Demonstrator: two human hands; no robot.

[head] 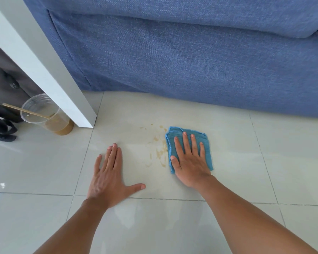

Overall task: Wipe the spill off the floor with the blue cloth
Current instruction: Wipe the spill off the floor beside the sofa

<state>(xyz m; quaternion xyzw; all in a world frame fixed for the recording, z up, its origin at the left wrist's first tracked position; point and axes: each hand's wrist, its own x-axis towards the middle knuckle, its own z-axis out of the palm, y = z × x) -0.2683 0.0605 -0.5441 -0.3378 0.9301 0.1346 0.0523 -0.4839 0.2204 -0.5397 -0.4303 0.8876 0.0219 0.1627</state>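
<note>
A folded blue cloth lies flat on the pale tiled floor. My right hand presses down on it with fingers spread, palm over its near half. Just left of the cloth, thin brown streaks and drops of the spill mark the tile. My left hand rests flat on the floor to the left of the spill, fingers apart, holding nothing.
A blue fabric sofa fills the back, its base about a hand's length beyond the cloth. A white table leg stands at left. Beside it a clear plastic cup holds brown liquid and a wooden stirrer. Black straps lie at far left.
</note>
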